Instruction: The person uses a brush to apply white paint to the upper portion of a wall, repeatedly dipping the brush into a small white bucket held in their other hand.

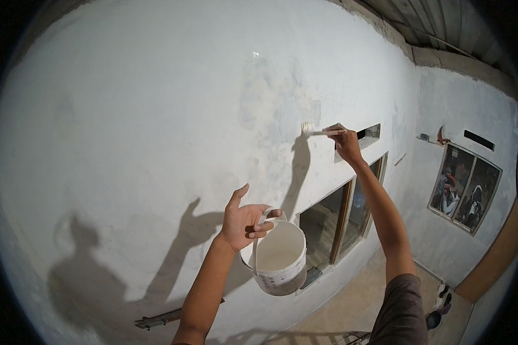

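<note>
My right hand (346, 145) grips the handle of a paintbrush (316, 131), held sideways with its pale bristles at the wall, just left of a small vent opening. Whether the bristles press on the surface is hard to make out. My left hand (244, 225) carries a white paint bucket (281, 259) by its handle, fingers hooked round it and thumb raised. Pale paint coats the inside of the bucket, and drips mark its outer side. The white wall (155, 115) has grey, patchy spots (270, 103) above and left of the brush.
A wood-framed window (339, 230) lies below the vent opening (371, 135). On the adjoining wall at right is another window (465, 187) with a narrow slot above. A rack-like bar (158, 319) is at lower left. Dark items (434, 318) lie on the floor at lower right.
</note>
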Demonstrator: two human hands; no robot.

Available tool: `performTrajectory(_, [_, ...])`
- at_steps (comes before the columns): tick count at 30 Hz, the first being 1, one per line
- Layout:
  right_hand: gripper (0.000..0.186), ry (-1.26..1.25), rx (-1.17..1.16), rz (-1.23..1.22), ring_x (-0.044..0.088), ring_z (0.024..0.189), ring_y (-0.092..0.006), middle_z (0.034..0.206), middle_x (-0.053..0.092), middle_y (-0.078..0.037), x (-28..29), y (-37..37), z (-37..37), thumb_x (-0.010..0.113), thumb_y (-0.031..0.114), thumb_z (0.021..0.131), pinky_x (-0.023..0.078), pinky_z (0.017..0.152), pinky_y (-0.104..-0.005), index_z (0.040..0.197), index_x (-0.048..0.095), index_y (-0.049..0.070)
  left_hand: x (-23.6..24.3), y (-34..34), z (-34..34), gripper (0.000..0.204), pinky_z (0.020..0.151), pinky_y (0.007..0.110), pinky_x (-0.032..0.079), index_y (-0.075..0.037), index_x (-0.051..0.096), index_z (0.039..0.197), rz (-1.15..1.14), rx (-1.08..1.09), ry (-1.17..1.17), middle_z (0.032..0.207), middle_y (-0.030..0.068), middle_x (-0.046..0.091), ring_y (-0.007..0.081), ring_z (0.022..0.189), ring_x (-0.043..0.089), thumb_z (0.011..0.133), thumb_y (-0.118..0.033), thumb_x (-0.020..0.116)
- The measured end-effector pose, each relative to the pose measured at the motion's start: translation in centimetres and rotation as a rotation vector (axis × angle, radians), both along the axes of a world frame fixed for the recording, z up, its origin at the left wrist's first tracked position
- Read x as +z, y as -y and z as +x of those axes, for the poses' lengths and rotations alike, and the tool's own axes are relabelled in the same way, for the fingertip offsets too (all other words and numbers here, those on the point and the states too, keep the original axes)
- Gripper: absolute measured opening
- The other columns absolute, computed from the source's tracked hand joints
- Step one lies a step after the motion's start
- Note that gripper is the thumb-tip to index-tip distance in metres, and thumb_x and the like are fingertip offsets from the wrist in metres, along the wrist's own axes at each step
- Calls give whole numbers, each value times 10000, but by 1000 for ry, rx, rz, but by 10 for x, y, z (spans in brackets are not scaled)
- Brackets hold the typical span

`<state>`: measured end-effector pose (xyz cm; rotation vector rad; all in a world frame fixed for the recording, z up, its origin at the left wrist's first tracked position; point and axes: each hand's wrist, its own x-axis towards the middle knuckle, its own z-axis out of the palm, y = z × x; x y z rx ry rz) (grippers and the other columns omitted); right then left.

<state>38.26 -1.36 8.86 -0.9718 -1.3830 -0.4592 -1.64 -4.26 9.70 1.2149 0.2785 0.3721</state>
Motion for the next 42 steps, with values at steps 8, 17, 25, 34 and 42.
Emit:
performTrajectory(8, [188, 138, 5, 42, 711, 789, -275, 863, 713, -145, 46, -9, 20, 535, -124, 853, 558, 733, -324, 929, 663, -10, -5, -5, -1, 1026, 351, 204, 216, 208, 449, 1174, -7, 8, -9, 1059, 141, 528, 79, 530, 352, 833, -760, 425])
performTrajectory(17, [307, -105, -77, 472, 722, 879, -220, 916, 722, -145, 88, -11, 18, 492, -200, 802, 568, 821, -298, 984, 681, -42, -4, -3, 0, 1012, 346, 197, 214, 195, 463, 1140, -12, -35, 20, 1045, 127, 505, 75, 522, 350, 834, -768, 416])
performTrajectory(25, [406, -95, -143, -11, 734, 935, -247, 884, 724, -177, -32, -14, 53, 411, -213, 700, 563, 884, -324, 983, 659, -62, -3, -2, 2, 1021, 348, 203, 208, 206, 430, 1190, -49, -2, -6, 1043, 127, 508, 81, 519, 345, 838, -752, 416])
performTrajectory(34, [142, 29, -208, 104, 694, 688, -201, 737, 689, -137, 60, -6, 43, 621, -33, 857, 515, 628, -331, 982, 672, 11, -4, -3, 2, 970, 372, 209, 220, 166, 493, 1081, -13, 1, -43, 980, 91, 534, 75, 518, 380, 842, -769, 390])
performTrajectory(42, [168, -210, 19, 375, 699, 815, -179, 875, 715, -107, 67, -42, 41, 618, -81, 874, 546, 729, -283, 1015, 681, -14, -9, -6, -1, 1031, 374, 202, 210, 201, 446, 1199, 41, 37, -5, 1026, 103, 504, 66, 502, 315, 851, -768, 376])
